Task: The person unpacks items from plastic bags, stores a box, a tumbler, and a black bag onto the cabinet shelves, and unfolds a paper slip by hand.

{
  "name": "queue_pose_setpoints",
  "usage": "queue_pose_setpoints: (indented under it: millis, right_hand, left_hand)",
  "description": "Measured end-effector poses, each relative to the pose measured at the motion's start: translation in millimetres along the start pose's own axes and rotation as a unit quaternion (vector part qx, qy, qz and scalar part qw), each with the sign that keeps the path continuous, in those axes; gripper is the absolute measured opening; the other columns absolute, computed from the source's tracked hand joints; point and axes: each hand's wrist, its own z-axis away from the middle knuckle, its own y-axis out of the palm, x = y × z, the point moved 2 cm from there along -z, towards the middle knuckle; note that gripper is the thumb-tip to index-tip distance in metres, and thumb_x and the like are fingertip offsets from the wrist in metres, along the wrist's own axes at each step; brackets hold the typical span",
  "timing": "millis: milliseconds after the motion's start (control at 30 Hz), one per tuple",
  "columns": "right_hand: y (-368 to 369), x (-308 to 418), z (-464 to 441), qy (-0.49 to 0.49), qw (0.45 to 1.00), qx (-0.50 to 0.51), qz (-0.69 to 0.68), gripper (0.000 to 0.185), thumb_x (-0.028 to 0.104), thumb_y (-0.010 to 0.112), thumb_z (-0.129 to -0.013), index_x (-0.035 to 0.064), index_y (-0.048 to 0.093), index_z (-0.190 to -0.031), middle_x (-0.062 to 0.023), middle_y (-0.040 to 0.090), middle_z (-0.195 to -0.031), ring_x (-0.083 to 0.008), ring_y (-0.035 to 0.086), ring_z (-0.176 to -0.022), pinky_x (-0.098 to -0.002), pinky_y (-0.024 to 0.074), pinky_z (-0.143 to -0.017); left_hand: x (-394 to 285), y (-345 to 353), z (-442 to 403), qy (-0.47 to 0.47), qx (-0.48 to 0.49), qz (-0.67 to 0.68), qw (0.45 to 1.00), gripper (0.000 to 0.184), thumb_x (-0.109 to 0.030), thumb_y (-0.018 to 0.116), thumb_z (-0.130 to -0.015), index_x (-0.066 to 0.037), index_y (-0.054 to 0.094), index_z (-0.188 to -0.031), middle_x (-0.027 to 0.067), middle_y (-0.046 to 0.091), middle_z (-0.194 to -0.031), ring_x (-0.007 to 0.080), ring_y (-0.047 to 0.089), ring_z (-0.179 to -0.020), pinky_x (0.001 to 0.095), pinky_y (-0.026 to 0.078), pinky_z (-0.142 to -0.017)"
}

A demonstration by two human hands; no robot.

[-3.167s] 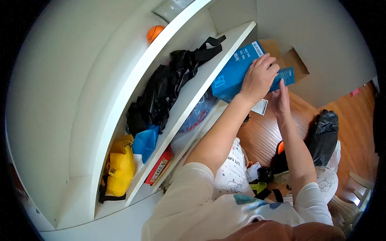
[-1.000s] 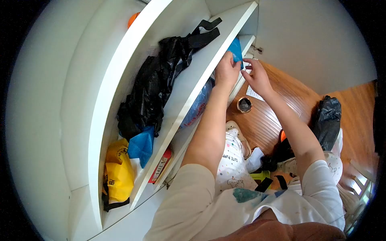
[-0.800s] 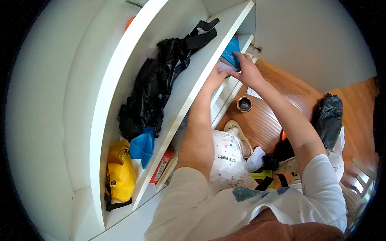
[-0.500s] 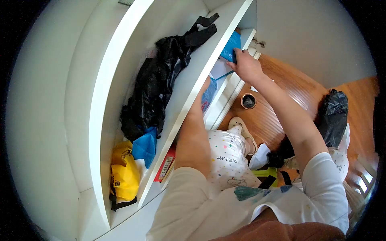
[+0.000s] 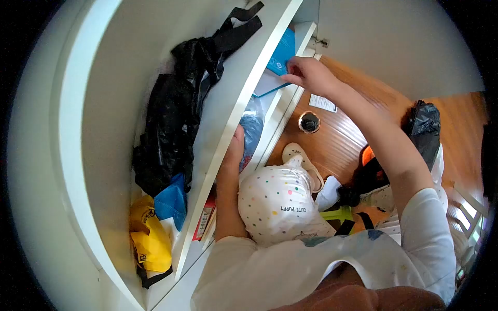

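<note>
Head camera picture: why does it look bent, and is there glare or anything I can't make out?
In the head view, the white shelf edge bows and black rounds off the corners, probably from a wide lens; also in the head view, pale glare streaks the wooden floor; there too, the print on the blue box is too small to read.

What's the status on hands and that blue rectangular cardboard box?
Right hand by the box, grip unclear. Left hand partly hidden behind long white shelf board, beside clear plastic bag. Same board covers part of box.
</note>
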Motion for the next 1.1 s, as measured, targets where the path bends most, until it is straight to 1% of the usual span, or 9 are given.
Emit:
queue_pose_setpoints:
  millis: [100, 367, 500, 567, 700, 767, 833, 933, 1100]
  right_hand:
    - [37, -4, -17, -0.076, 0.997, 0.020, 0.017, 0.030, 0.030, 0.067, -0.076, 0.0015, 0.057, -0.078, -0.0156, 0.057, -0.069, -0.0305, 0.055, -0.066, -0.0389, 0.0444, -0.061]
    - [90, 24, -26, 0.062, 0.995, 0.055, 0.056, 0.028, 0.033, 0.062, -0.076, 0.0052, 0.064, -0.077, -0.0171, 0.061, -0.076, -0.0328, 0.060, -0.077, -0.0415, 0.0479, -0.065]
    - [84, 20, 15, -0.081, 0.990, -0.044, -0.103, 0.017, 0.014, 0.061, -0.079, 0.0021, 0.058, -0.091, -0.0141, 0.060, -0.080, -0.0291, 0.058, -0.076, -0.0371, 0.0468, -0.068]
    - [68, 21, 52, -0.121, 0.986, -0.082, -0.080, 0.016, 0.011, 0.059, -0.080, 0.0019, 0.057, -0.092, -0.0138, 0.058, -0.080, -0.0270, 0.058, -0.075, -0.0354, 0.0467, -0.067]
    - [14, -9, 150, 0.093, 0.988, 0.100, -0.073, 0.015, 0.011, 0.059, -0.080, 0.0015, 0.056, -0.090, -0.0143, 0.059, -0.081, -0.0284, 0.058, -0.077, -0.0365, 0.0463, -0.069]
    - [-4, -43, 217, 0.053, 0.992, 0.105, 0.054, 0.016, 0.011, 0.060, -0.078, 0.0017, 0.056, -0.091, -0.0143, 0.059, -0.082, -0.0308, 0.058, -0.078, -0.0382, 0.0458, -0.069]
    - [-42, -51, 278, 0.142, 0.972, 0.165, 0.089, 0.018, 0.011, 0.060, -0.077, 0.0018, 0.057, -0.092, -0.0151, 0.060, -0.083, -0.0323, 0.057, -0.078, -0.0385, 0.0454, -0.069]
    - [-82, -40, 347, 0.349, 0.922, 0.144, 0.089, 0.020, 0.015, 0.061, -0.076, 0.0004, 0.058, -0.089, -0.0197, 0.060, -0.087, -0.0355, 0.057, -0.085, -0.0411, 0.0455, -0.073]
    - [-67, -42, 414, 0.437, 0.888, 0.091, 0.112, 0.024, 0.017, 0.062, -0.076, -0.0001, 0.059, -0.092, -0.0204, 0.060, -0.090, -0.0351, 0.057, -0.089, -0.0411, 0.0459, -0.077]
  left_hand:
    - [0, 1, 0, -0.018, -0.016, -0.003, 1.000, 0.026, -0.025, 0.054, -0.083, -0.001, 0.064, -0.080, 0.0199, 0.062, -0.086, 0.0371, 0.059, -0.078, 0.0424, 0.047, -0.072]
    - [13, 37, -30, -0.012, 0.008, -0.001, 1.000, 0.036, -0.034, 0.050, -0.085, -0.001, 0.064, -0.095, 0.0221, 0.058, -0.103, 0.0371, 0.055, -0.095, 0.0440, 0.041, -0.086]
    - [6, 51, -58, -0.144, 0.195, -0.058, 0.969, 0.044, -0.038, 0.043, -0.087, -0.001, 0.061, -0.102, 0.0240, 0.056, -0.108, 0.0380, 0.052, -0.102, 0.0431, 0.040, -0.088]
    - [20, 68, -53, -0.129, 0.131, -0.012, 0.983, 0.046, -0.039, 0.041, -0.088, -0.001, 0.058, -0.107, 0.0243, 0.054, -0.112, 0.0384, 0.051, -0.105, 0.0433, 0.039, -0.089]
    - [35, 85, -46, -0.076, 0.066, -0.001, 0.995, 0.048, -0.041, 0.040, -0.088, 0.000, 0.060, -0.102, 0.0227, 0.058, -0.105, 0.0394, 0.054, -0.098, 0.0460, 0.041, -0.086]
    - [31, 74, -53, -0.119, 0.152, -0.027, 0.981, 0.047, -0.038, 0.044, -0.088, -0.003, 0.052, -0.118, 0.0199, 0.051, -0.121, 0.0356, 0.050, -0.109, 0.0409, 0.036, -0.096]
    - [-6, 40, -62, -0.193, 0.256, -0.071, 0.945, 0.055, -0.045, 0.037, -0.089, -0.002, 0.051, -0.120, 0.0204, 0.052, -0.120, 0.0359, 0.050, -0.108, 0.0438, 0.038, -0.093]
    - [22, 67, -55, -0.164, 0.160, -0.039, 0.973, 0.050, -0.045, 0.039, -0.087, -0.002, 0.057, -0.107, 0.0206, 0.056, -0.110, 0.0362, 0.054, -0.100, 0.0451, 0.042, -0.085]
    - [23, 48, -46, -0.089, 0.091, -0.094, 0.987, 0.040, -0.038, 0.046, -0.085, -0.003, 0.064, -0.089, 0.0198, 0.061, -0.093, 0.0354, 0.055, -0.092, 0.0461, 0.043, -0.076]
